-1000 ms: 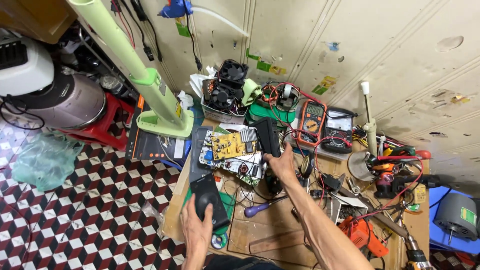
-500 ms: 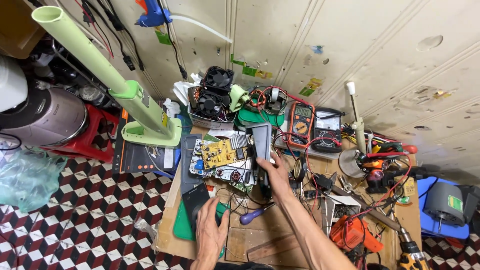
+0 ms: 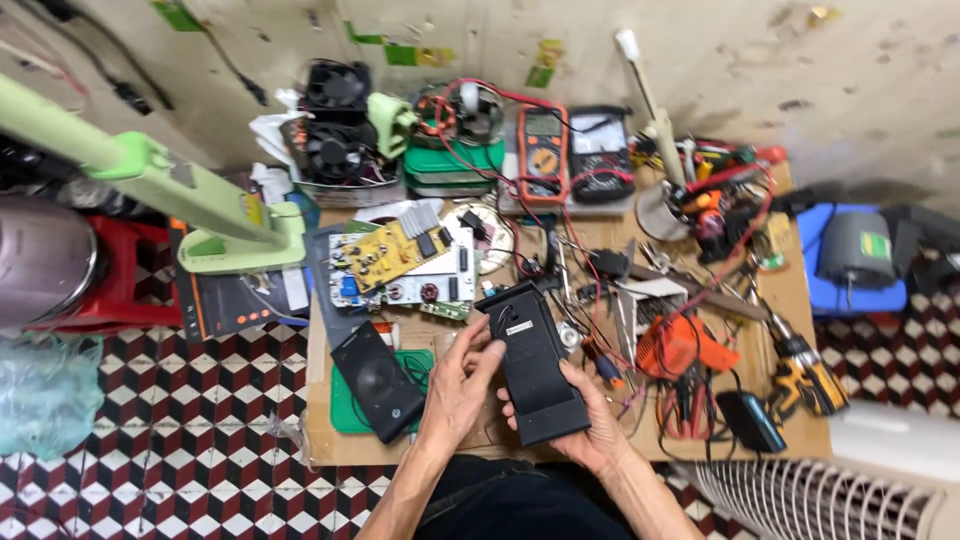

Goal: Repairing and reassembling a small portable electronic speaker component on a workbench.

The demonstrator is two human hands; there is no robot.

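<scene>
In the head view, both hands meet at the lower middle of the frame over the near edge of the desk (image 3: pixel 790 290). They hold a long black speaker box (image 3: pixel 535 375) just above the desk, tilted so that its flat back faces up and its far end points toward the circuit boards.

The right hand (image 3: pixel 590 430) cradles the near end from below and from the right, fingers wrapped under it and grasping it firmly. The left hand (image 3: pixel 460 385) is half open at the box's left edge, its fingertips pressing on the upper part of the back panel, so it steadies the box but does not clamp it.

Just left of the hands a second black speaker (image 3: pixel 378 380) lies face up, partly on a green mat (image 3: pixel 345 410). Beyond it are a yellow circuit board (image 3: pixel 385 255) and a white one (image 3: pixel 440 285). Cooling fans (image 3: pixel 335 120) and an orange multimeter (image 3: pixel 542 150) sit at the upper middle. An orange tool (image 3: pixel 680 345) and a yellow drill (image 3: pixel 805 375) lie to the right among loose red and black wires.

By the look of it, the step in hand is feeling over the back of the box. Any further handling calls for the right hand to keep bearing the weight, because the left hand's touch is light and tangled leads lie close to the far end.
</scene>
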